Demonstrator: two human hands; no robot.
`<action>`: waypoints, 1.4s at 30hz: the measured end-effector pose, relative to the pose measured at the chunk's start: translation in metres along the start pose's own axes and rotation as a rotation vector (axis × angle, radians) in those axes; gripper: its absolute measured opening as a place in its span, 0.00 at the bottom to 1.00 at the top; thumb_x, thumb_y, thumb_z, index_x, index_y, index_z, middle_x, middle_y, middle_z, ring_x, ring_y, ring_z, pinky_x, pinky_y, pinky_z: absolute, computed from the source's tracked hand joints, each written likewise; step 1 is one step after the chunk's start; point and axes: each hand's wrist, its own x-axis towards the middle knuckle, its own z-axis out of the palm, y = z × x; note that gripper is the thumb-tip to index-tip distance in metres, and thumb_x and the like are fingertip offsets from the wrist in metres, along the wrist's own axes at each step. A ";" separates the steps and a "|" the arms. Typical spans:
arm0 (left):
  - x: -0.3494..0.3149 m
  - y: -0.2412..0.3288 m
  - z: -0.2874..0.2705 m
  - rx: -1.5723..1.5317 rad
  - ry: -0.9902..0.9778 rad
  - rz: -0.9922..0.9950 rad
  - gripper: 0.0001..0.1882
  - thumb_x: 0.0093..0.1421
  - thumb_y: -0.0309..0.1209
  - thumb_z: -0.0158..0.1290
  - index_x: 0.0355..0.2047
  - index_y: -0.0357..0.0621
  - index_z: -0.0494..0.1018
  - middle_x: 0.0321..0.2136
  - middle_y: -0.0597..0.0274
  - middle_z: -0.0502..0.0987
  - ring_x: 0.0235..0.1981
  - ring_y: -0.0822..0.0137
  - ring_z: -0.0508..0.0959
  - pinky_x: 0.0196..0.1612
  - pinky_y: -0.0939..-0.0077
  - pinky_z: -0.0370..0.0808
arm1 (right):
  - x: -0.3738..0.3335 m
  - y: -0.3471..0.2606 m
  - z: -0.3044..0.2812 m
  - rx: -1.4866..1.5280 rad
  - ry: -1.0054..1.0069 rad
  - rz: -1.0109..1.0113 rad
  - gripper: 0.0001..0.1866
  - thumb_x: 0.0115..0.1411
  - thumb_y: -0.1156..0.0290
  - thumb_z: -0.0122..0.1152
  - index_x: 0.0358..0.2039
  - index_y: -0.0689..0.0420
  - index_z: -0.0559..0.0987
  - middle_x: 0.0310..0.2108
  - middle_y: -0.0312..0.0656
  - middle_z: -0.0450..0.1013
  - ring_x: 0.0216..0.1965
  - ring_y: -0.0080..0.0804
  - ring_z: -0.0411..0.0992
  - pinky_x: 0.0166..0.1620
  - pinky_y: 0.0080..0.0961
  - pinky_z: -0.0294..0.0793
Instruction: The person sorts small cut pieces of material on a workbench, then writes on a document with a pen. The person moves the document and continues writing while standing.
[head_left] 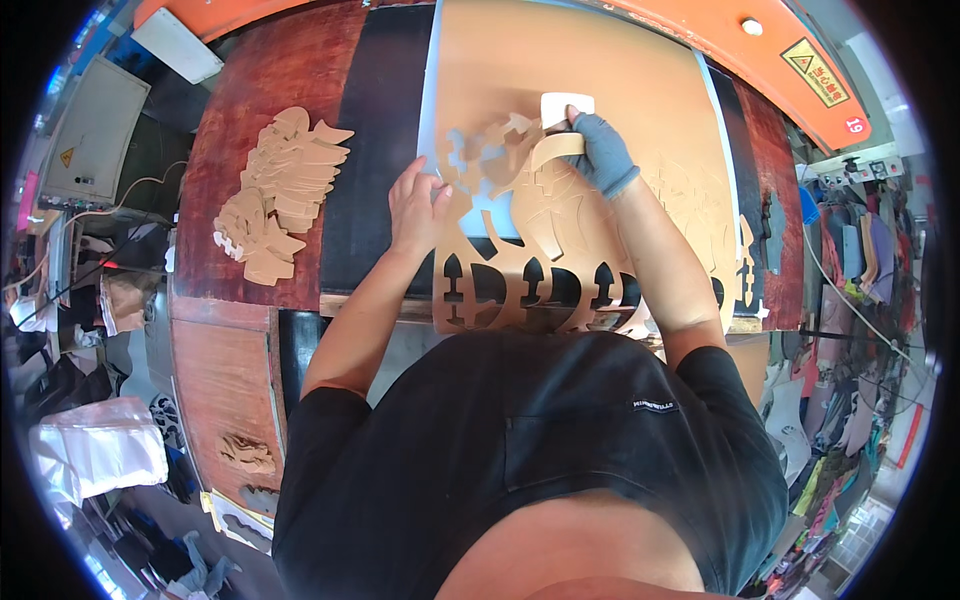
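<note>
A large tan sheet (600, 60) lies in front of me, with cut shapes and dark openings along its near edge. My right hand (603, 155), in a grey glove, closes on a white rounded-square piece (567, 108), with the thumb against it. A curved tan cut piece (556, 148) is at the same hand's fingers; whether they grip it, I cannot tell. My bare left hand (418, 208) is over the sheet's left edge, fingers apart and slightly bent. Between the hands, cut tan pieces (500, 140) look blurred above a pale blue backing (490, 215).
A pile of tan cut pieces (280, 190) lies on the reddish board (230, 100) at the left. Across the far side runs an orange machine beam (720, 25). More scraps (245, 452) sit lower left, and hanging coloured material (860, 250) is at the right.
</note>
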 end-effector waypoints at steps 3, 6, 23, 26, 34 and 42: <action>0.010 0.002 0.001 0.021 0.036 0.034 0.18 0.52 0.37 0.57 0.39 0.42 0.67 0.55 0.51 0.61 0.54 0.51 0.61 0.56 0.58 0.55 | 0.001 -0.024 -0.003 -0.017 0.071 -0.093 0.16 0.61 0.64 0.51 0.39 0.66 0.72 0.32 0.45 0.74 0.33 0.30 0.73 0.40 0.25 0.72; 0.007 0.003 0.000 -0.007 0.038 0.006 0.19 0.51 0.37 0.57 0.39 0.41 0.67 0.54 0.51 0.62 0.54 0.51 0.61 0.55 0.59 0.56 | -0.009 -0.048 0.001 -0.130 0.140 -0.139 0.15 0.60 0.65 0.51 0.35 0.66 0.75 0.29 0.45 0.75 0.32 0.30 0.73 0.39 0.23 0.72; -0.036 0.106 -0.024 -0.537 -0.124 -0.257 0.23 0.56 0.27 0.52 0.51 0.36 0.61 0.45 0.54 0.67 0.29 0.73 0.70 0.28 0.79 0.70 | -0.100 0.042 -0.005 -1.501 -0.276 -0.676 0.15 0.48 0.70 0.57 0.39 0.50 0.77 0.41 0.44 0.73 0.45 0.45 0.69 0.50 0.33 0.68; -0.060 0.146 -0.016 -1.242 -0.510 -0.883 0.26 0.61 0.32 0.48 0.57 0.41 0.53 0.40 0.59 0.68 0.34 0.64 0.76 0.27 0.72 0.74 | -0.104 0.049 -0.009 -1.586 -0.228 -0.814 0.16 0.47 0.71 0.58 0.40 0.52 0.77 0.43 0.46 0.72 0.45 0.46 0.69 0.49 0.34 0.70; -0.052 0.138 0.019 -1.559 -0.678 -1.261 0.16 0.63 0.41 0.41 0.47 0.48 0.58 0.45 0.52 0.70 0.34 0.59 0.77 0.31 0.69 0.75 | -0.111 0.057 -0.014 -1.072 0.052 -0.603 0.12 0.58 0.69 0.51 0.40 0.57 0.76 0.37 0.49 0.73 0.40 0.46 0.72 0.43 0.31 0.71; -0.074 0.125 0.041 -1.933 -0.751 -1.016 0.18 0.64 0.48 0.36 0.50 0.56 0.59 0.43 0.58 0.70 0.33 0.66 0.75 0.27 0.75 0.74 | -0.107 0.055 -0.013 -1.343 -0.290 -1.024 0.19 0.50 0.69 0.55 0.44 0.57 0.74 0.42 0.43 0.73 0.43 0.44 0.70 0.48 0.36 0.68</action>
